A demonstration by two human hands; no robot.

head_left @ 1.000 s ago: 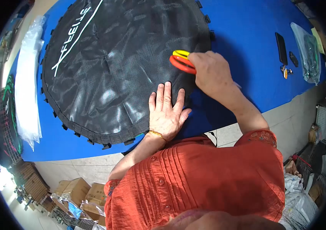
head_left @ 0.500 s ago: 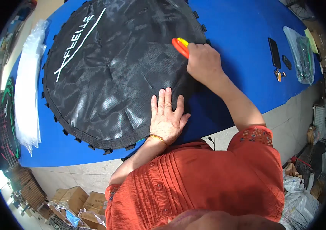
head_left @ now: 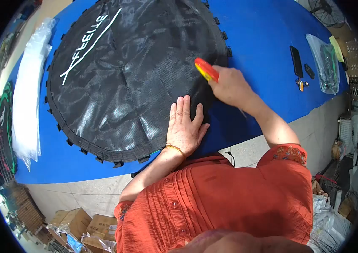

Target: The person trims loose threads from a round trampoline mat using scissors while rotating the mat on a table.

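A large round black mesh mat, like a trampoline mat, lies on the blue table with small black tabs around its rim and white lettering at the upper left. My left hand rests flat on its near right edge, fingers outstretched, with nothing held. My right hand is closed around a tool with a red and yellow handle, raised over the mat's right edge. The handle's end sticks out past my thumb, and a thin tip shows below the fist. My fist hides the rest of the tool, so its kind is unclear.
Clear plastic bags lie along the left of the blue table. At the right are a black phone, a small key bunch and a bagged black-and-green item. Cardboard boxes stand on the floor below left.
My right hand has moved slightly down and right, and the tool's handle has turned in view. My left hand stays on the mat. The whole view has shifted slightly.
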